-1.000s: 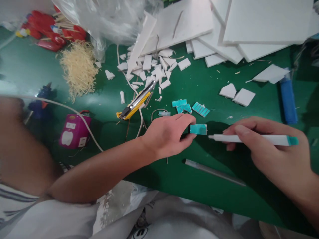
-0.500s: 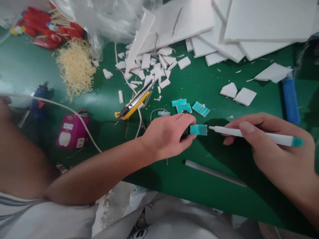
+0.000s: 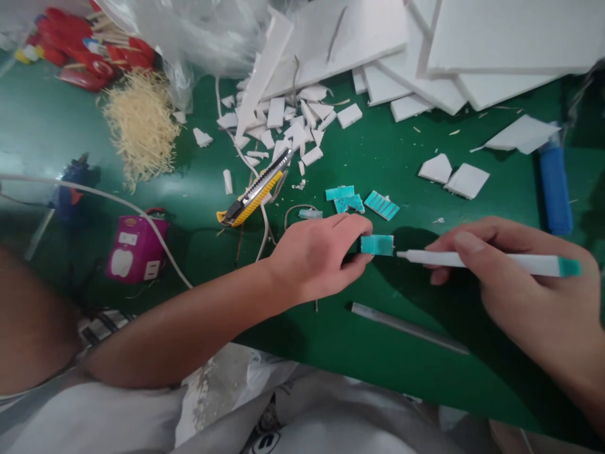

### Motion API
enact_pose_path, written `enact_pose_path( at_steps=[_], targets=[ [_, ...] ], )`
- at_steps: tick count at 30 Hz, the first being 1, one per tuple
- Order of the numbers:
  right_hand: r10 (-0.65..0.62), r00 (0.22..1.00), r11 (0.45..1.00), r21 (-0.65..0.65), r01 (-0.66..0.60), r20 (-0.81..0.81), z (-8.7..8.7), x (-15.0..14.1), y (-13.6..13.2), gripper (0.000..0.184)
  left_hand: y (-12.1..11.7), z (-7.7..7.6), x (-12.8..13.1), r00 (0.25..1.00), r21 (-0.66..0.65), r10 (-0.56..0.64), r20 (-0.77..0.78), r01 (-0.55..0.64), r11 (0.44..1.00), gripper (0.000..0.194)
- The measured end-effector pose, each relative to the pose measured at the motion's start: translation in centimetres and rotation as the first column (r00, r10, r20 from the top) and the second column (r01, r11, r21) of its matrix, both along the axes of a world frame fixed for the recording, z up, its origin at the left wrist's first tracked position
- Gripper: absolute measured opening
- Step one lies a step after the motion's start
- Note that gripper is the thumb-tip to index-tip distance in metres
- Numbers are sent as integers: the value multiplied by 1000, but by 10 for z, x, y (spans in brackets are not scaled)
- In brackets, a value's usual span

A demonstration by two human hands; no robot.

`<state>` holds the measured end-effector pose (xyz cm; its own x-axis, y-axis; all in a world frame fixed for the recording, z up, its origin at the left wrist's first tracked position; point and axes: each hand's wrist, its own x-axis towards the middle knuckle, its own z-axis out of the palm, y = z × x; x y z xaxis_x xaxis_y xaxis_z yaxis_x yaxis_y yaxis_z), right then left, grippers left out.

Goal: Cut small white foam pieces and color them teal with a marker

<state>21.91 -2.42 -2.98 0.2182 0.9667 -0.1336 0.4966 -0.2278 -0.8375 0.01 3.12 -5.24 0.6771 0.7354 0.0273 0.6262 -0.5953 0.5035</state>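
Between the thumb and fingers of my left hand (image 3: 326, 255) is a small foam piece (image 3: 377, 244) with a teal-coloured face. My right hand (image 3: 510, 265) grips a white marker (image 3: 491, 259) with a teal end, its tip just off the right edge of the foam piece. Past my left hand lie a striped teal piece (image 3: 382, 205) and a couple of other teal pieces (image 3: 348, 202), one of them dotted. A small translucent cap (image 3: 311, 214) rests by my left knuckles. Below the marker, a grey stick (image 3: 409, 328) lies on the green table.
A yellow utility knife (image 3: 255, 192) with its blade out lies beside white foam scraps (image 3: 295, 129). Foam sheets (image 3: 510, 38) are stacked at the back. Leftward are thin wooden sticks (image 3: 142, 126), a purple plug adapter (image 3: 137, 248), a glue gun (image 3: 70, 189) and a white cable (image 3: 108, 194).
The marker has dropped slightly and its tip now points at the lower right corner of the foam piece. My left hand keeps nearly the same place.
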Motion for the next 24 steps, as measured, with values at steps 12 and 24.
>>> enact_pose_path(
  at_steps=[12,24],
  targets=[
    [-23,999,1000,18,23,-28,0,-2,4,20,-1,1,0,1000,-11,-1,-14,1,1000,13],
    [-20,1000,999,34,19,4,4,-5,2,15,-1,0,1,1000,-13,-2,18,3,1000,12]
  ],
)
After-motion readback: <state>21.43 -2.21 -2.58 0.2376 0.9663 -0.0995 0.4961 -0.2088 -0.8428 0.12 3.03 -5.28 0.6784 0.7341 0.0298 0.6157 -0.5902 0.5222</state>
